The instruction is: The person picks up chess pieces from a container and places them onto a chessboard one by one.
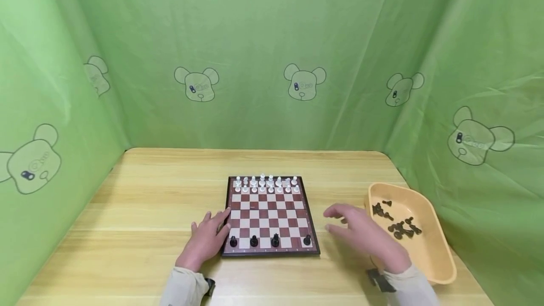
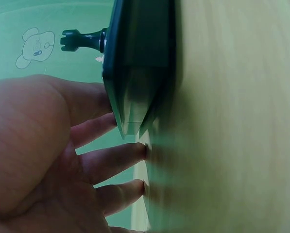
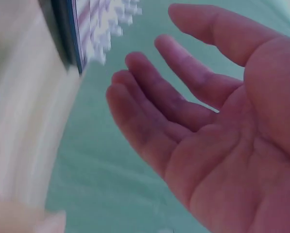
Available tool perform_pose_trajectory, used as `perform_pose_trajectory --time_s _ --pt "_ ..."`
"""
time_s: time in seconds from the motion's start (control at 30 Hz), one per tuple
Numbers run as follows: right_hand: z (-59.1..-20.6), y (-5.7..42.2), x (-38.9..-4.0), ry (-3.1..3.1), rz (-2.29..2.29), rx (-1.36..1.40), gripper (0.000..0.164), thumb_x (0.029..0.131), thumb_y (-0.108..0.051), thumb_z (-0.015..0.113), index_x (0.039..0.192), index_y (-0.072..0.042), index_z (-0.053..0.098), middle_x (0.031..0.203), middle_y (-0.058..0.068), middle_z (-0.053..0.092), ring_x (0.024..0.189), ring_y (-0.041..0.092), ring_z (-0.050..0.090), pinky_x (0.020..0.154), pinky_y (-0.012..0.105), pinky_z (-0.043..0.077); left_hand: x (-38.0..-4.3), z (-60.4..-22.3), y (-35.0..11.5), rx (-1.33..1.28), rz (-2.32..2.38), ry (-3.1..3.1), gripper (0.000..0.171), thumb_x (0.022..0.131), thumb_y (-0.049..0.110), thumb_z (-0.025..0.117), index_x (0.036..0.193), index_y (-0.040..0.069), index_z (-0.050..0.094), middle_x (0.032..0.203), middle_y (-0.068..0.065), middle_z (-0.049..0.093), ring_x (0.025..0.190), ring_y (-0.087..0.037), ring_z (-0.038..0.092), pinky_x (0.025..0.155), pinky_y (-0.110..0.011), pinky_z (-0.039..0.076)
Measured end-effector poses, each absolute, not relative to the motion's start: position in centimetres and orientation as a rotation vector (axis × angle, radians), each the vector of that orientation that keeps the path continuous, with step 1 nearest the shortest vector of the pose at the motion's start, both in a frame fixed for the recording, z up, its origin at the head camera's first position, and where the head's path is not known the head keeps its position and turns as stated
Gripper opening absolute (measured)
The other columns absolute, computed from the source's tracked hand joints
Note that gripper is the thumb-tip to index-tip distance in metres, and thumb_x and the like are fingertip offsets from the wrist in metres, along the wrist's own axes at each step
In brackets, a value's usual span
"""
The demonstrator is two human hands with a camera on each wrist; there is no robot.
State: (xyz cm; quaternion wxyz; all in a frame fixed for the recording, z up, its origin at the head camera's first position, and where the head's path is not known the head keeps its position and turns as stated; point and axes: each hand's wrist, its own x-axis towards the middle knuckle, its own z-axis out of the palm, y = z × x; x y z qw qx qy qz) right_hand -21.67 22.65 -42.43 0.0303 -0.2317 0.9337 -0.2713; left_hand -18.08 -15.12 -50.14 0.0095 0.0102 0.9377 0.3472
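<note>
A red-and-white chessboard [image 1: 272, 223] lies on the table. White chess pieces [image 1: 270, 183] fill its two far rows. Along the near row stand a black rook [image 2: 81, 41] at the left corner, a black king [image 1: 275, 240] and two other black pieces, one of them [image 1: 307, 240] near the right corner. My left hand [image 1: 208, 237] rests at the board's left edge, thumb and index finger touching it, other fingertips down on the table. Between the board and the bin, my right hand [image 1: 361, 230] hovers with loosely bent fingers and a bare palm [image 3: 222, 160], holding nothing.
At the right stands an orange-yellow plastic bin [image 1: 442, 249] with several loose black chess pieces [image 1: 403, 229] lying inside. Green curtains [image 1: 250, 122] with printed bear heads enclose the wooden table [image 1: 170, 192] at the back and both sides.
</note>
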Motion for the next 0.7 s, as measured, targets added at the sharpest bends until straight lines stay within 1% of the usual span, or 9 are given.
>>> perform_pose_trajectory --time_s 0.1,0.17,0.2,0.3,0.4,0.43,0.53,0.6,0.7 --pt "-41.5 24.6 -22.5 2.933 -0.82 -0.694 0.031 0.097 -0.02 0.071 0.121 -0.001 0.069 0.118 0.012 0.072 0.109 0.035 0.067 0.094 0.056 0.057 -18.1 -50.2 -15.2 0.03 1.083 2.925 0.05 0.107 0.024 0.055 0.155 0.013 0.048 0.156 -0.023 0.046 0.15 -0.053 0.026 0.114 -0.08 0.003" --pt "-41.0 26.1 -23.1 2.991 -0.796 -0.697 0.028 0.096 -0.017 0.073 0.117 0.0 0.07 0.113 0.013 0.073 0.104 0.035 0.068 0.089 0.055 0.058 -18.1 -50.3 -15.2 0.029 1.084 2.926 0.05 0.107 0.024 0.055 0.155 0.013 0.048 0.155 -0.023 0.047 0.15 -0.053 0.026 0.114 -0.08 0.003" --pt "-40.7 26.8 -23.3 3.014 -0.788 -0.679 0.028 0.096 -0.017 0.073 0.117 0.001 0.07 0.112 0.015 0.073 0.101 0.034 0.068 0.085 0.051 0.06 -18.1 -50.3 -15.2 0.029 1.084 2.926 0.05 0.107 0.024 0.055 0.155 0.013 0.048 0.155 -0.023 0.047 0.15 -0.053 0.026 0.114 -0.08 0.003" --pt "-39.8 29.0 -23.8 3.099 -0.729 -0.638 0.025 0.096 -0.018 0.073 0.113 -0.001 0.071 0.108 0.014 0.073 0.096 0.032 0.068 0.08 0.047 0.058 -18.1 -50.2 -15.1 0.028 1.087 2.926 0.05 0.107 0.024 0.055 0.155 0.013 0.048 0.155 -0.023 0.047 0.15 -0.053 0.026 0.114 -0.08 0.003" --pt "-39.1 30.9 -24.2 3.13 -0.679 -0.542 0.03 0.098 -0.022 0.071 0.117 0.001 0.07 0.111 0.021 0.073 0.099 0.038 0.068 0.082 0.052 0.057 -18.1 -50.2 -15.1 0.027 1.084 2.928 0.05 0.107 0.024 0.055 0.155 0.013 0.048 0.155 -0.023 0.047 0.15 -0.053 0.026 0.114 -0.08 0.003" --pt "-39.0 31.4 -24.4 3.136 -0.659 -0.517 0.032 0.098 -0.023 0.07 0.118 0.003 0.069 0.112 0.022 0.072 0.101 0.042 0.068 0.086 0.057 0.056 -18.1 -50.2 -15.1 0.026 1.082 2.929 0.05 0.107 0.024 0.055 0.155 0.013 0.048 0.155 -0.023 0.047 0.15 -0.052 0.026 0.114 -0.08 0.003" --pt "-39.0 32.7 -25.1 3.116 -0.613 -0.426 0.041 0.099 -0.025 0.069 0.123 0.008 0.065 0.119 0.033 0.067 0.106 0.052 0.064 0.088 0.064 0.053 -18.2 -50.3 -15.2 0.025 1.074 2.932 0.05 0.107 0.024 0.055 0.155 0.013 0.048 0.155 -0.022 0.047 0.15 -0.052 0.026 0.114 -0.08 0.003" --pt "-39.3 33.5 -25.6 3.093 -0.567 -0.378 0.044 0.099 -0.026 0.069 0.123 0.01 0.063 0.121 0.037 0.064 0.106 0.054 0.062 0.088 0.065 0.052 -18.2 -50.3 -15.2 0.024 1.074 2.931 0.05 0.107 0.025 0.055 0.156 0.013 0.048 0.156 -0.022 0.047 0.15 -0.052 0.026 0.114 -0.08 0.003" --pt "-39.8 34.7 -26.4 3.044 -0.489 -0.339 0.049 0.097 -0.028 0.07 0.123 0.013 0.061 0.118 0.039 0.063 0.103 0.055 0.062 0.086 0.065 0.053 -18.2 -50.4 -15.1 0.026 1.073 2.929 0.05 0.107 0.024 0.055 0.155 0.014 0.048 0.156 -0.023 0.047 0.15 -0.052 0.026 0.114 -0.08 0.003"
